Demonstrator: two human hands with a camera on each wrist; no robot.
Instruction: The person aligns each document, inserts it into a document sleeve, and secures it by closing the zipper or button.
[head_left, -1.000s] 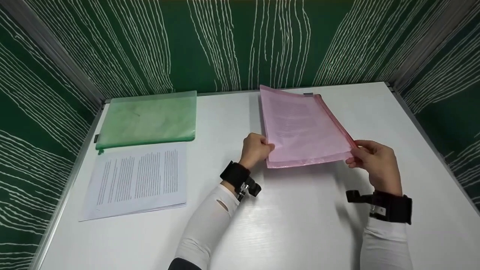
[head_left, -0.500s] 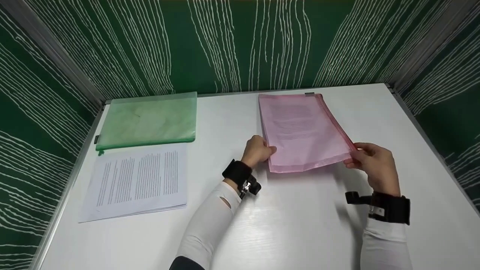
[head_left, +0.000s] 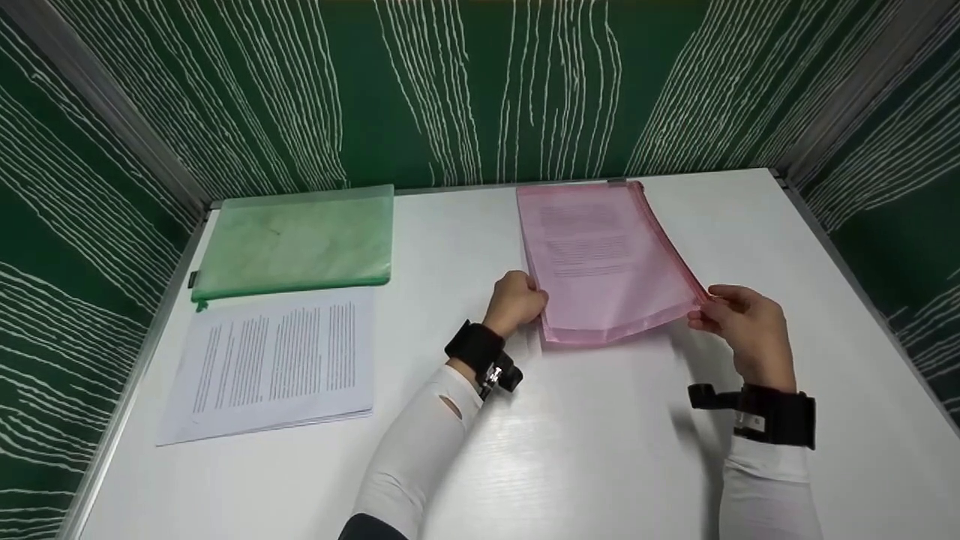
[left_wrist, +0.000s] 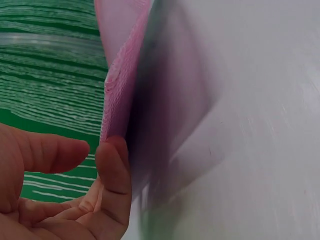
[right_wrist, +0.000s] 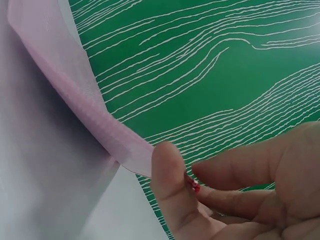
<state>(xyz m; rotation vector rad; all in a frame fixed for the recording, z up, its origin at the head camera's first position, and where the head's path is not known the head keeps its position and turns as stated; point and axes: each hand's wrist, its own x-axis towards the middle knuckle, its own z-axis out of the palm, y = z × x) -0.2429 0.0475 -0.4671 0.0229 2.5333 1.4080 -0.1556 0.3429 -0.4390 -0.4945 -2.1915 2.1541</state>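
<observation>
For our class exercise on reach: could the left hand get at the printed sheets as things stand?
Probably yes: the printed sheets lie largely uncovered to the left of the left hand, with bare table between them. It would likely have to leave the edge of the pink folder first.

The pink folder [head_left: 589, 285] bore a red strip [head_left: 673, 247], grey print [head_left: 589, 247] showing through. Left of the pink folder, the green folder [head_left: 307, 236] had a deeper green border [head_left: 300, 288], and the paper stack [head_left: 259, 367] was white with grey print. Behind the pink folder, wavy white lines [head_left: 574, 82] streaked the green wall [head_left: 491, 97]; under that folder, the desk [head_left: 540, 465] was white.
</observation>
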